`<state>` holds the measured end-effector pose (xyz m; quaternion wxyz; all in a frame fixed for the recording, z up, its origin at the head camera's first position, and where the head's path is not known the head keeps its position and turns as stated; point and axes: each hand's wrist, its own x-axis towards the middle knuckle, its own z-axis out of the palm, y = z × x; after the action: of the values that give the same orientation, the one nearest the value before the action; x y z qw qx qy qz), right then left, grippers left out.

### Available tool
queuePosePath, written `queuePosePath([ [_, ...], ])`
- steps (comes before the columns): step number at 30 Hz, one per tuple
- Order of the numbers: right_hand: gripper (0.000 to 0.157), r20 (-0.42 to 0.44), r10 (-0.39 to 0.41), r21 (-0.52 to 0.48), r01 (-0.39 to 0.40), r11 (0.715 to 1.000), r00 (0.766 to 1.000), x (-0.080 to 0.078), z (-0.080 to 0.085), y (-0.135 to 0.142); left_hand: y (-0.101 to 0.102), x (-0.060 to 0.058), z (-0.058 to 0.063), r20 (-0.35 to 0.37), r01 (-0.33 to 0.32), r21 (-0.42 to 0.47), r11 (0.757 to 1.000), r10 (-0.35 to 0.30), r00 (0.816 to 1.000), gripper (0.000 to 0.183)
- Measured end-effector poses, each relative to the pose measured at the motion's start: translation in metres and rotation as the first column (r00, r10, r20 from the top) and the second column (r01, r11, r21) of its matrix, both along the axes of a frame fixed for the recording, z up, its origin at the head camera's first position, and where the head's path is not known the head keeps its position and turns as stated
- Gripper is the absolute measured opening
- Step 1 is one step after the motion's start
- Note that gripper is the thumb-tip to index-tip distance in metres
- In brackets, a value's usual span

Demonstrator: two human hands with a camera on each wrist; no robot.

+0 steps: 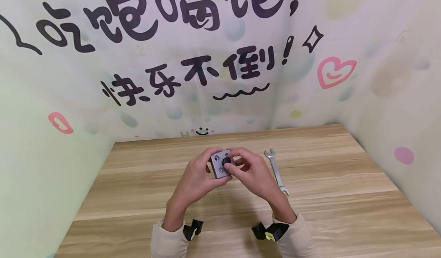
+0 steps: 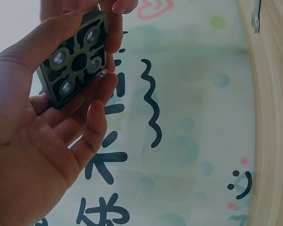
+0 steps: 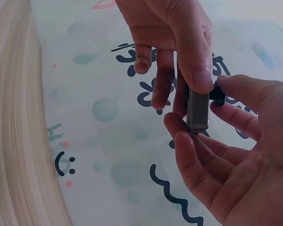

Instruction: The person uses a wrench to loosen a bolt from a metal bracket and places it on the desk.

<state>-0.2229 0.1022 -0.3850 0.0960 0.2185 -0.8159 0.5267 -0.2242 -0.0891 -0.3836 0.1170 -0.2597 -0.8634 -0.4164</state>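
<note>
My left hand (image 1: 194,179) grips a square grey metal plate (image 1: 215,167) by its edges, raised above the table. Holes show near the plate's corners. From the middle of its face sticks out a small black knob-like piece (image 1: 226,160), which the thumb and index finger of my right hand (image 1: 256,173) pinch. In the left wrist view the plate's ribbed back (image 2: 80,61) has a dark round centre. Edge-on in the right wrist view, the plate (image 3: 198,110) has the black piece (image 3: 219,94) on one side; other right fingers touch its lower edge.
An open-ended wrench (image 1: 276,170), with a jaw at each end, lies on the wooden table (image 1: 144,166) to the right of my hands. A printed cloth wall (image 1: 165,112) rises behind the table, with more cloth at both sides.
</note>
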Motion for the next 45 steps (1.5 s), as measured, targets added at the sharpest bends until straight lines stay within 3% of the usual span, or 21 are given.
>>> queuePosePath([
  [25,0.028,0.018,0.046,0.017,-0.046,0.999,0.999,-0.001,0.002,0.002,-0.002,-0.001,-0.001,-0.007,-0.005,-0.005,1.000,0.005,1.000,0.067],
  [29,0.034,0.056,0.013,-0.001,-0.013,1.000,0.998,0.001,0.003,0.000,-0.002,-0.001,-0.001,-0.006,0.002,0.005,1.000,-0.002,1.000,0.068],
  [32,0.025,0.062,-0.035,-0.032,0.037,0.999,0.997,0.001,0.003,-0.003,-0.002,0.000,-0.001,-0.008,0.012,0.016,1.000,-0.012,1.000,0.068],
  [35,0.018,0.044,-0.075,-0.055,0.078,0.995,0.996,0.001,0.001,-0.007,-0.001,0.000,-0.001,-0.008,0.017,0.017,1.000,-0.017,1.000,0.068],
  [45,0.020,-0.051,-0.117,-0.036,0.115,0.993,0.992,0.000,-0.001,-0.012,0.000,0.001,0.001,0.007,0.008,0.001,1.000,-0.008,1.000,0.068],
])
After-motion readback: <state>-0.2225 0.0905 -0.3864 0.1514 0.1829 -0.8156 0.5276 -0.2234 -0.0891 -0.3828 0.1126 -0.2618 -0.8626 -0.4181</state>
